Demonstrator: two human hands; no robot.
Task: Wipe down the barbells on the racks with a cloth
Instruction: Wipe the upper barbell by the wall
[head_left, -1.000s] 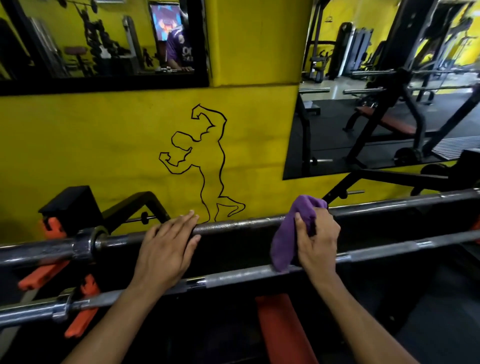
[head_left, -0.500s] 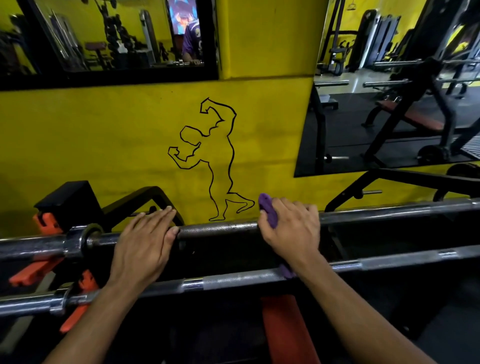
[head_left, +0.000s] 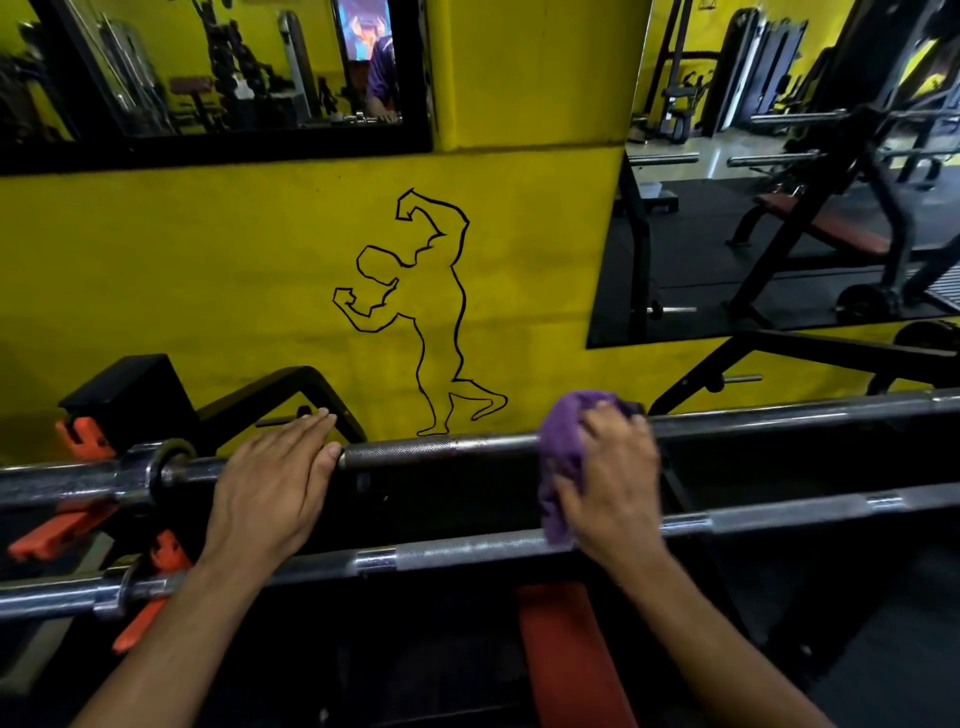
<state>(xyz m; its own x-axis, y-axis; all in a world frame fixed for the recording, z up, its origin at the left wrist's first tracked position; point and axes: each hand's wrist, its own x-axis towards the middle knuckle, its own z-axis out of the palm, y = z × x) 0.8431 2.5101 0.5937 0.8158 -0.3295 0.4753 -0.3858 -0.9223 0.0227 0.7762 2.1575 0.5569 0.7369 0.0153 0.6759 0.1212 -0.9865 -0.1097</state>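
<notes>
— What did the person wear on the arms?
— Nothing that showed; both forearms were bare right down to the frame's lower edge; no sleeve came into view.
— And the hands?
— The left hand (head_left: 270, 493) and the right hand (head_left: 613, 483) were bare too; the left fingernails were short.

The top barbell (head_left: 441, 451) runs off the picture on both sides, so its ends cannot be seen. The lower barbell (head_left: 467, 548) is cut off the same way. The right hand (head_left: 613, 478) covers much of the purple cloth (head_left: 563, 441) and looks blurry. The left hand (head_left: 270, 483) hides part of the top bar. The red bench pad (head_left: 566, 654) is cut by the bottom edge.
</notes>
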